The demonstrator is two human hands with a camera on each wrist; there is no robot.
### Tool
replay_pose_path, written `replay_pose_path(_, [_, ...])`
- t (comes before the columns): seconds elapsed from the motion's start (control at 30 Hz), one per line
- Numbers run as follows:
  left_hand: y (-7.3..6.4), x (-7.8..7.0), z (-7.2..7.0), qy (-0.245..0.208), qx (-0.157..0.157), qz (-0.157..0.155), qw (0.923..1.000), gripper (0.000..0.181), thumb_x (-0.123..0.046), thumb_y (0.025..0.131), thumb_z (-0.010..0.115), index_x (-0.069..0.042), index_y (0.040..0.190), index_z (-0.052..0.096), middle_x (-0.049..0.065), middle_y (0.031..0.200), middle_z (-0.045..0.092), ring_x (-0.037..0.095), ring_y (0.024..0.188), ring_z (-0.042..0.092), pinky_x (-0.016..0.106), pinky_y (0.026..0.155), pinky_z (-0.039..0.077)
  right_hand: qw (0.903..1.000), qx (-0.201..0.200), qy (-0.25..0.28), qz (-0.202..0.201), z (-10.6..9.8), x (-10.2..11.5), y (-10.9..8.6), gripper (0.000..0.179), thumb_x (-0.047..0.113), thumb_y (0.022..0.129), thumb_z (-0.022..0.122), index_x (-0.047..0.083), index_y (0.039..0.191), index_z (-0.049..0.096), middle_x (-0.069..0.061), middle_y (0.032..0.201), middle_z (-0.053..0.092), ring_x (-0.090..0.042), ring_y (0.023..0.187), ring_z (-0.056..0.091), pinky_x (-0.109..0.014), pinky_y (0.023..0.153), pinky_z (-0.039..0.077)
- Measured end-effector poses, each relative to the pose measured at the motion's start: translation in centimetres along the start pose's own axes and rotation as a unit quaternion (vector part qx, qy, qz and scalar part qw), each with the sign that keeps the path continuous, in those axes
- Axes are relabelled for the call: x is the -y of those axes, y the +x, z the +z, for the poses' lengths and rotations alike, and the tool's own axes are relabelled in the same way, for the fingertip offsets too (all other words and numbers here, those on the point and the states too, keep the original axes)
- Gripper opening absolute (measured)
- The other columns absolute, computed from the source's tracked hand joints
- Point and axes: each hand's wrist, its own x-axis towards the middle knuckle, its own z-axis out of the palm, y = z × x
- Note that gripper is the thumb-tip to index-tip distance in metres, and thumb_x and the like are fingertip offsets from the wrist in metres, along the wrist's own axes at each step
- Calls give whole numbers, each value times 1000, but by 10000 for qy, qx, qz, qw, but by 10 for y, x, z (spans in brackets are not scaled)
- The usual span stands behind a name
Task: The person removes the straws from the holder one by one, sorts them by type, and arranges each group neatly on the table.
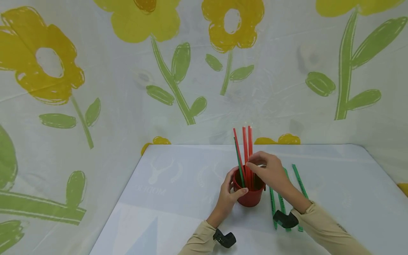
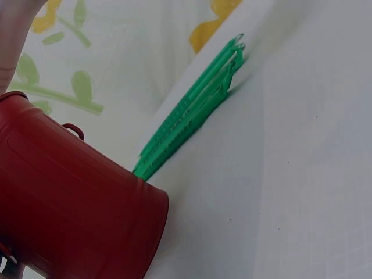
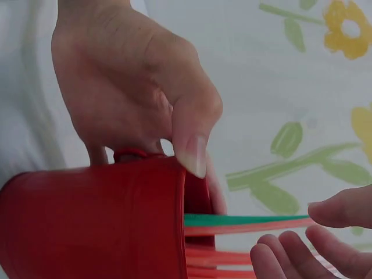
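A small red bucket (image 1: 249, 194) stands on the white table, held by my left hand (image 1: 227, 194), thumb at the near rim and fingers round its side. Several long, thin, straw-like red sticks (image 1: 245, 141) and a green one (image 1: 239, 161) rise from it, leaning left or nearly upright. My right hand (image 1: 269, 171) is over the bucket's right side, fingertips right at the red sticks. In the right wrist view, its thumb (image 3: 343, 207) and fingers stand apart beside the sticks. The bucket's wall hides the sticks' lower ends.
Three green sticks (image 1: 299, 180) with dark print lie on the table, right of the bucket and partly under my right forearm. The white table (image 1: 178, 198) ends at a flower-printed cloth wall (image 1: 274, 106). Each wrist carries a black camera (image 1: 285, 219).
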Motion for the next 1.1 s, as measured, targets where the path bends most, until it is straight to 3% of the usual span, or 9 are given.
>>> replay_pose_path(0.13, [-3,-19,0,7,81,-93,9999,65,-15,87,56,-6,145,29,12,139,44,28,125,41,46,101,36,9999,2,120,21,8,3,2,19,14,86,68,2,101,66,-9,95,69,-25,88,65,-40,75,55])
replay_pose_path(0.27, [-4,-22,0,-20,70,-173,9998,64,-16,88,58,-8,145,30,9,140,44,26,125,41,45,102,36,9998,11,201,23,14,5,3,20,13,85,69,2,103,66,-9,96,69,-25,88,65,-42,77,54])
replay_pose_path(0.47, [-4,-19,2,-51,-5,-208,9998,64,-17,87,59,-12,145,31,1,141,43,23,126,41,44,103,35,10000,-30,45,-18,23,5,2,22,10,84,70,3,104,66,-8,97,69,-24,90,65,-44,80,53])
replay_pose_path(1.0, [-4,-21,2,-106,-99,-255,9996,65,-23,87,62,-13,144,33,1,140,44,26,125,41,46,101,36,9997,-57,-220,119,28,9,-1,32,10,84,70,-1,112,62,-16,105,67,-28,93,65,-43,78,54])
replay_pose_path(1.1, [-2,-4,2,-52,-145,-177,9997,64,-23,86,62,-23,144,33,-5,140,44,20,125,41,45,101,37,9995,-82,-274,125,29,7,0,32,10,84,70,0,113,62,-15,105,67,-28,92,65,-43,78,54])
